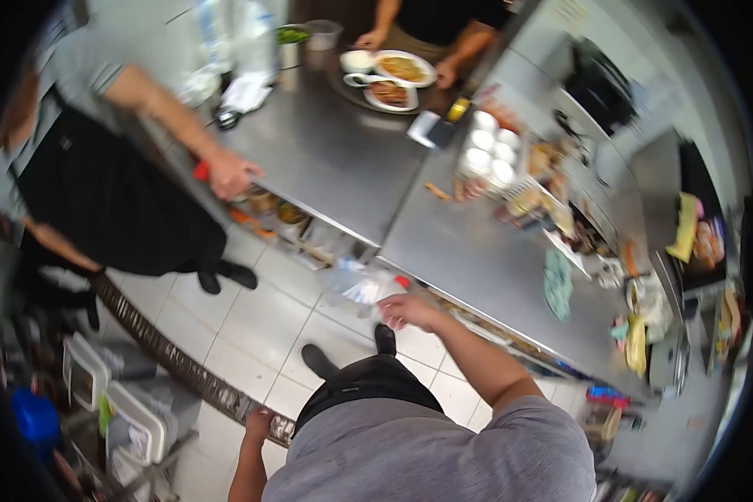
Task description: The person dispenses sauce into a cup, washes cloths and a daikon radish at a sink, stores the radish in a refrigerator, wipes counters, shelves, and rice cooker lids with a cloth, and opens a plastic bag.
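Observation:
My right hand point(406, 312) is held out in front of my body, beside the counter corner. Its fingers are loosely bent and apart, and I see nothing gripped in them. Just beyond the fingertips is a blurred clear plastic bag point(356, 282), with a small red item point(402, 282) at its edge; whether my hand touches the bag I cannot tell. Down at my left side hangs my left hand point(260, 424), near the dark floor grating point(184, 356). Its fingers are mostly hidden, and no object shows in it.
A steel counter point(309, 159) runs ahead. A co-worker's hand point(233, 174) rests at its edge. Another person's hands hold a round tray point(343, 92) with plates of food. White cups point(487, 151) stand right; a green cloth point(557, 283) lies nearby. Plastic bins point(138, 418) are left.

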A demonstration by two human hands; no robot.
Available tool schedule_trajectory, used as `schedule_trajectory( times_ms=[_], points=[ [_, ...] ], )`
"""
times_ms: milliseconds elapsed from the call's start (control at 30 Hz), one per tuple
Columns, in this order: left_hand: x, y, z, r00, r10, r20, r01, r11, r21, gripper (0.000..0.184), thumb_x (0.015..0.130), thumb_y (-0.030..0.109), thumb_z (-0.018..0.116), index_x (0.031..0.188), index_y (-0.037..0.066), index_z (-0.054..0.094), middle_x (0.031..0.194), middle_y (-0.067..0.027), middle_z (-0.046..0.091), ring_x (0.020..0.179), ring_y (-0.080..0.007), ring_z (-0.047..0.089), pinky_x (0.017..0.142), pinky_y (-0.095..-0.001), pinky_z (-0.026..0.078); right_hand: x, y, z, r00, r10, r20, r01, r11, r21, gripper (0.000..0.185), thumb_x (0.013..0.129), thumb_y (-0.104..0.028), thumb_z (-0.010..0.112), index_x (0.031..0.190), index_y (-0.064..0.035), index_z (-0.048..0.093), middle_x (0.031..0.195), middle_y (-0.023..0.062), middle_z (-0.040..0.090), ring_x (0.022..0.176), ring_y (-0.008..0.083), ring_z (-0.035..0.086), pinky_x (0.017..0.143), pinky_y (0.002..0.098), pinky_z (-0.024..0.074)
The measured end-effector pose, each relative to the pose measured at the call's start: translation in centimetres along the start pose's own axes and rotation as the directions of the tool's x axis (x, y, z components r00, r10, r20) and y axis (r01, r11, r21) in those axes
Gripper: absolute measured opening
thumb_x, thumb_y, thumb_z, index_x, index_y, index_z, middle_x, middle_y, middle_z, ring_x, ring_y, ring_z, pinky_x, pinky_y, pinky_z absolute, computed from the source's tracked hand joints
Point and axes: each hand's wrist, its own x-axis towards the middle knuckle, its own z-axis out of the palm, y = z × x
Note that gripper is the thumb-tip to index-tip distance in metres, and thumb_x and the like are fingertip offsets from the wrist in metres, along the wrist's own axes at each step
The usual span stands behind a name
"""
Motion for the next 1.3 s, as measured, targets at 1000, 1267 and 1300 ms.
schedule_trajectory(
  times_ms=[1000,1267,1300],
  points=[
    [-5.6,52.3,25.7,0.316,0.747,0.585,-0.868,-0.022,0.497,0.044,0.083,0.018,0.059,0.125,0.007,0.050,0.126,-0.0193,0.051,0.114,-0.0340,0.051,0.098,-0.0418,0.040,-6.0,7.0,-19.0,0.406,-0.803,-0.436,0.133,0.524,-0.841,0.020,0.082,-0.008,0.050,0.098,-0.0015,0.060,0.098,0.0131,0.058,0.096,0.0314,0.052,0.085,0.0402,0.0430],
    [1.7,54.3,36.2,0.417,0.784,0.461,-0.837,0.134,0.530,0.034,0.086,0.026,0.052,0.114,0.006,0.059,0.115,-0.0177,0.058,0.109,-0.0352,0.053,0.095,-0.0451,0.041,-28.7,30.4,-15.7,0.570,-0.017,-0.821,0.267,0.950,0.165,0.022,0.090,-0.010,0.054,0.108,0.0001,0.048,0.082,0.0145,0.063,0.063,0.0218,0.061,0.058,0.0318,0.0503],
    [1.1,53.8,36.1,0.369,0.812,0.453,-0.848,0.093,0.522,0.031,0.088,0.027,0.052,0.109,0.006,0.060,0.108,-0.0173,0.061,0.104,-0.0342,0.056,0.092,-0.0450,0.043,-30.6,32.5,-14.7,0.599,0.198,-0.776,0.188,0.907,0.376,0.023,0.090,-0.010,0.054,0.109,0.0010,0.048,0.081,0.0142,0.063,0.062,0.0198,0.061,0.056,0.0304,0.0501]
  ],
)
